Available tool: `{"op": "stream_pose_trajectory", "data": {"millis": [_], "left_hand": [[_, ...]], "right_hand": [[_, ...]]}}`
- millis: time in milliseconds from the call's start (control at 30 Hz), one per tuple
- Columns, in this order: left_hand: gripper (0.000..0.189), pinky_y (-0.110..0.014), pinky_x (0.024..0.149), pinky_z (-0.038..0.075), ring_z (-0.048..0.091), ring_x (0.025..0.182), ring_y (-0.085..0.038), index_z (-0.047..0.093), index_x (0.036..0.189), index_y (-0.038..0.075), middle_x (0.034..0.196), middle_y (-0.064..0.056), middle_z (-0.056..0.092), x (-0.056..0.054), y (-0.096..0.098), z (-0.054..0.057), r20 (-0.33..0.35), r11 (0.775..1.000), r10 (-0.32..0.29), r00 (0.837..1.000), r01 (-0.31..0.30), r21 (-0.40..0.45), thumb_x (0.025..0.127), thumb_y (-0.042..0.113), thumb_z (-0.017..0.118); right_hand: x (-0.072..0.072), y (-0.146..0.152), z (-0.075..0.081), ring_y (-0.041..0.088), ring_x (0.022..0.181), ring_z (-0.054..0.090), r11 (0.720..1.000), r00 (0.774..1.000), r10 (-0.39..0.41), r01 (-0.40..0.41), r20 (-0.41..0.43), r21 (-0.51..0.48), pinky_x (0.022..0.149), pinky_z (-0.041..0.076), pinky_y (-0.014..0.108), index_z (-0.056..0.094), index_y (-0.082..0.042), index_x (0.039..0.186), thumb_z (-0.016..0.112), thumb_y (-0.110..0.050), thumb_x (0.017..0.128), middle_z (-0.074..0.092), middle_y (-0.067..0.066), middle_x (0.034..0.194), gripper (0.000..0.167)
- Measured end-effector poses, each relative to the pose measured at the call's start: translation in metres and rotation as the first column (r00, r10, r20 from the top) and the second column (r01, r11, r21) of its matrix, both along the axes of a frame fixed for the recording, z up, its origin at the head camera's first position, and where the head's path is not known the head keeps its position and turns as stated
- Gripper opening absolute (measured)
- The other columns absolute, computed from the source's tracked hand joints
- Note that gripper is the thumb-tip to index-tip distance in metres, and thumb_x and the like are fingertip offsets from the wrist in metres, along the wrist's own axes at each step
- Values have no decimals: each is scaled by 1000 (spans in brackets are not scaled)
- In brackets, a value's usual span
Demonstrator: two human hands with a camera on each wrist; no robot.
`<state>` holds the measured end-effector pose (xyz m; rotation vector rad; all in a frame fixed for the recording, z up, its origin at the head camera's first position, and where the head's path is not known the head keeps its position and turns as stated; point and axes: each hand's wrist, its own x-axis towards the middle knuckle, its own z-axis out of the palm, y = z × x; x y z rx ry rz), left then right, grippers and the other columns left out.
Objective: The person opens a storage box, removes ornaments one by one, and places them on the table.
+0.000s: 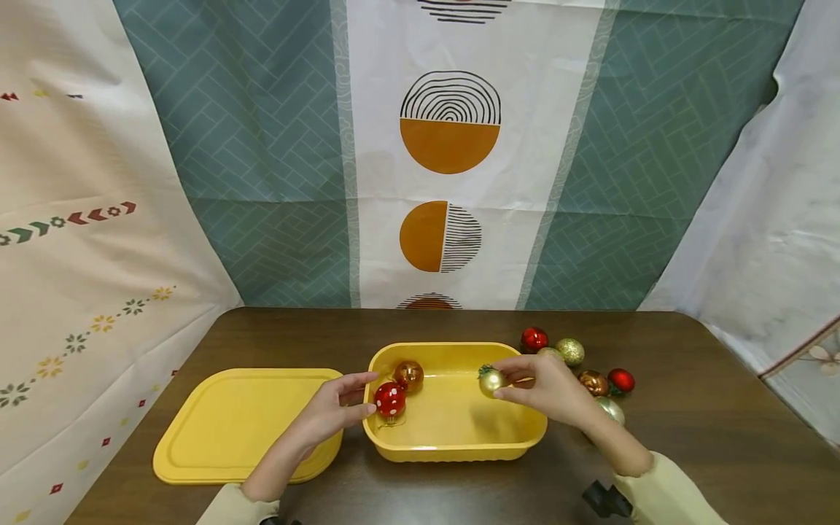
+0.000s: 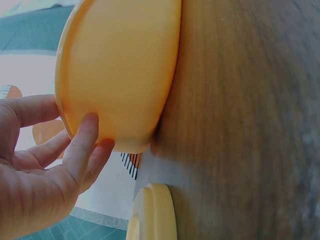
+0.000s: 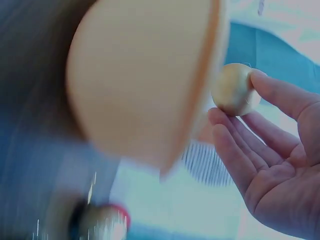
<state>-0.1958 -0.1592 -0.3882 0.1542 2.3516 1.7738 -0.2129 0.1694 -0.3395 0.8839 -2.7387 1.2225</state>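
A yellow plastic container [image 1: 453, 453] stands in the middle of the dark table. At its left end my left hand [image 1: 337, 408] holds the rim; in the left wrist view some fingertips [image 2: 89, 122] lie against the outer wall. Over the container's right part, my right hand [image 1: 551, 386] pinches a pale gold Christmas bauble [image 1: 491, 381] between thumb and fingers. Inside, at the left end, lie a red bauble with white dots [image 1: 390, 399] and a copper bauble [image 1: 409, 375].
Right of the container, partly behind my right hand, lie several more baubles, among them a red one [image 1: 534, 339], a glittery gold one [image 1: 570, 351] and a copper one [image 1: 593, 382]. A flat yellow lid [image 1: 243, 415] lies on the table [image 1: 433, 496] at left.
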Motion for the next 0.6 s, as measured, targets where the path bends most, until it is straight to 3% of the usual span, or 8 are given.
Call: {"op": "stream_pose_trajectory", "data": {"millis": [133,300,600], "left_hand": [[51,-38,80,52,49,111,-35,49,128,0,127,-23,47,1,1,1,7,1000,2,1000,-2,-6,80,5,66],[50,-39,79,52,50,111,-34,51,127,1,127,-22,49,1,2,2,17,1000,25,1000,-25,-3,79,4,67],[50,-39,79,52,49,111,-35,50,127,0,128,-23,47,2,2,3,14,1000,12,1000,-12,7,80,4,66]], "right_hand": [[4,39,8,12,80,65,992,992,-128,129,-21,11,66,53,22,65,1,105,74,-21,76,68,11,95,38],[7,84,11,6,75,65,958,959,-276,280,-66,59,61,51,20,66,1,105,74,-21,76,69,12,92,38],[12,156,-7,-2,72,62,876,894,-427,446,-134,185,60,47,20,65,0,107,73,-27,77,70,11,87,41]]}}
